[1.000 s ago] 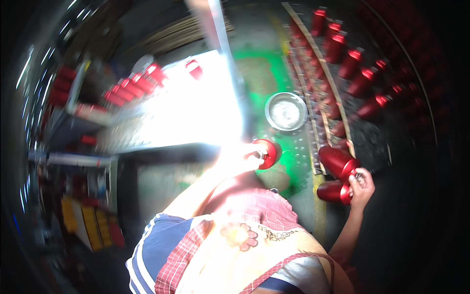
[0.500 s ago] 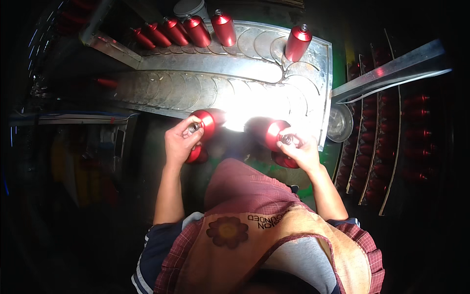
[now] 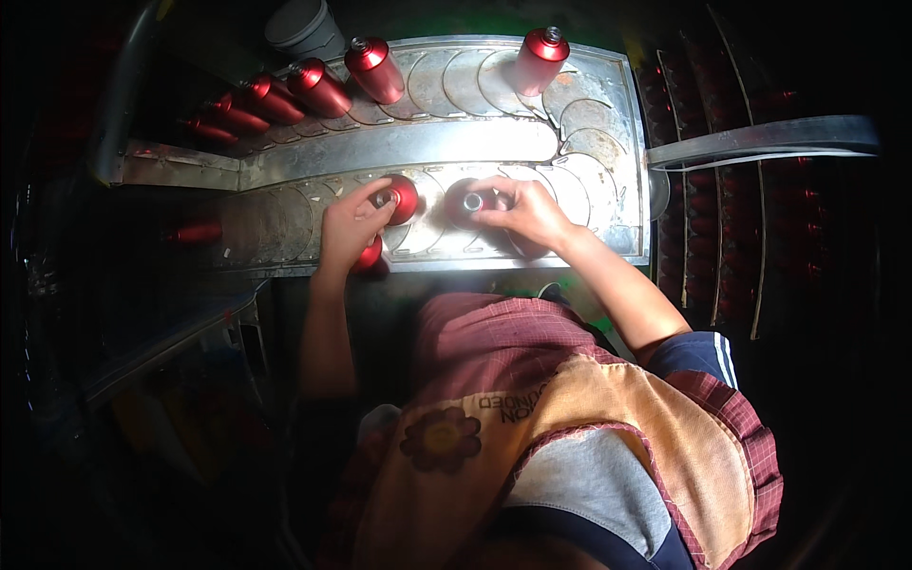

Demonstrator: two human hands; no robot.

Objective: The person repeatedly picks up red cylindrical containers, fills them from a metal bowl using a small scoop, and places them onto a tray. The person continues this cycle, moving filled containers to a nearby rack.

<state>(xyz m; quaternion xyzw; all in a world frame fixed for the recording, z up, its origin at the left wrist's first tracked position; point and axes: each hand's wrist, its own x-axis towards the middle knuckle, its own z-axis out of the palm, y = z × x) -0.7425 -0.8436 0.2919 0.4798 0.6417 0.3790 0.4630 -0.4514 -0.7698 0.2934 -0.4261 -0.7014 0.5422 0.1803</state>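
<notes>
- The left hand [image 3: 353,230] pinches the left bottle [image 3: 405,201], a red one, at its neck; the lower bottle [image 3: 367,255] shows below the palm (whether the other fingers hold it, I cannot tell).
- The right hand [image 3: 534,214] has thumb and fingers closed around the neck of the right bottle [image 3: 458,209], also red.
- Both are over the near lane of the metal conveyor [image 3: 594,114], apart from each other; whether their bases touch the plates is hidden.
- To place them well, I would lower each one upright, settle its base flat, then loosen the fingers.
- A gap between bottles should spare the red finish from knocks.
- The lone bottle [image 3: 540,68] stands on the far lane, well clear of both hands.
</notes>
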